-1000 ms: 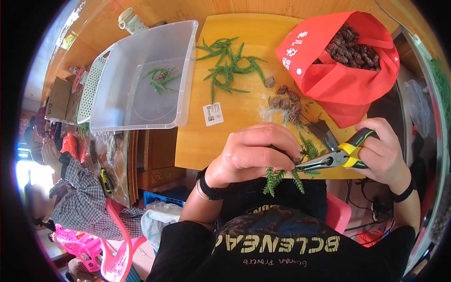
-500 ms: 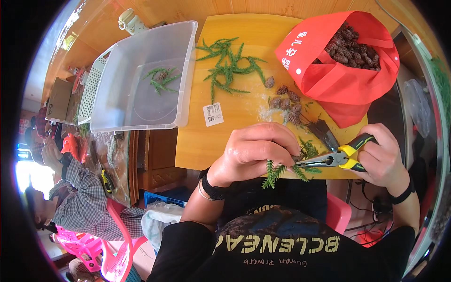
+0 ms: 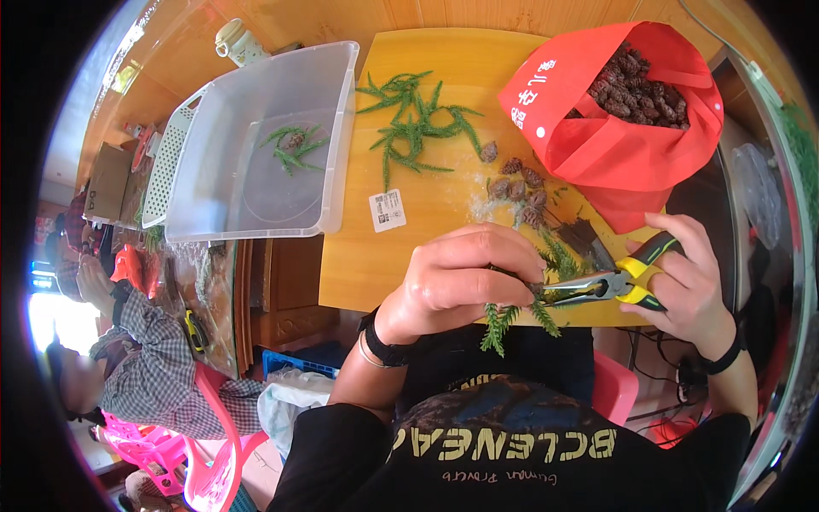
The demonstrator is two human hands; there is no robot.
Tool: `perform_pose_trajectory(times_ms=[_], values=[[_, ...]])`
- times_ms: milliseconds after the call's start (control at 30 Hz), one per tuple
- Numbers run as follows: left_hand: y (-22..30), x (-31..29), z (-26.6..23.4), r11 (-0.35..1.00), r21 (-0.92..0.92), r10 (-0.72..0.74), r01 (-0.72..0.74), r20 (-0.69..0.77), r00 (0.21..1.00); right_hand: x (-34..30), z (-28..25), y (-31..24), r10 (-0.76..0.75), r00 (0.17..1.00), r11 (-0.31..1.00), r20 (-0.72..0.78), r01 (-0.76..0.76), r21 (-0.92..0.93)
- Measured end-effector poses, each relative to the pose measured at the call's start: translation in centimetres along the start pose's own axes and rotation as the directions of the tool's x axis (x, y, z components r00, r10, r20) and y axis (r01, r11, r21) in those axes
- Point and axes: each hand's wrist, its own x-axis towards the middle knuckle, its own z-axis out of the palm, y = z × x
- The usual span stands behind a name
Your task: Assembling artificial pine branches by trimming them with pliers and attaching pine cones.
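Note:
My left hand [image 3: 465,271] is pinched around a green artificial pine sprig [image 3: 497,328] near the table's front edge. A small dark part, its kind unclear, shows by the fingertips. In my right hand [image 3: 693,294] are needle-nose pliers [image 3: 607,284] with yellow and black handles. Their jaws point left and reach the sprig beside my left fingertips; the exact grip point is partly hidden. Just beyond lie loose pine cones [image 3: 519,189] and a bundle of thin dark wires or sticks [image 3: 587,242]. More green sprigs [image 3: 415,128] lie farther back on the yellow table [image 3: 367,273].
A red bag [image 3: 614,166] full of pine cones stands at the back right. At the left is a clear plastic bin [image 3: 328,205] holding a sprig with a cone [image 3: 292,145]. A white label [image 3: 387,210] lies nearby. Another person [image 3: 153,367] sits at far left.
The pliers and my right hand have shifted slightly left, and the right fingers have loosened and lifted along the upper handle. The sprig has turned a little in my left hand.

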Motion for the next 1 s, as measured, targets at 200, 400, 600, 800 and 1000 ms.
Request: perform_pose_trajectory(times_ms=[200, 400, 600, 800, 1000], values=[[0.3, 0.0, -0.3, 0.999, 0.039, -0.003, 0.002, 0.023, 1.0, -1.0, 0.0, 0.2, 0.005, 0.999, 1.0, 0.046, -0.005, -0.015], [0.2, -0.2, 0.5, 0.99, -0.048, -0.133, 0.131, -0.058, 0.989, -1.1, 0.1, 0.0, 0.051, 0.998, 0.997, 0.031, -0.052, 0.054], [-0.2, -1.2, 0.9, 0.904, -0.241, -0.382, 0.353, -0.082, 0.921, -1.2, 0.2, 0.0, 0.116, 0.993, 0.99, 0.012, -0.116, 0.082], [-0.6, -1.6, 1.7, 0.733, -0.547, -0.529, 0.404, -0.086, 0.844, -1.0, 0.4, -0.3, 0.169, 0.985, 0.978, 0.019, -0.17, 0.121], [-1.0, -2.0, 1.7, 0.656, -0.661, -0.532, 0.364, -0.064, 0.844, 0.0, -0.1, -0.3, 0.198, 0.976, 0.956, 0.086, -0.211, 0.203]])
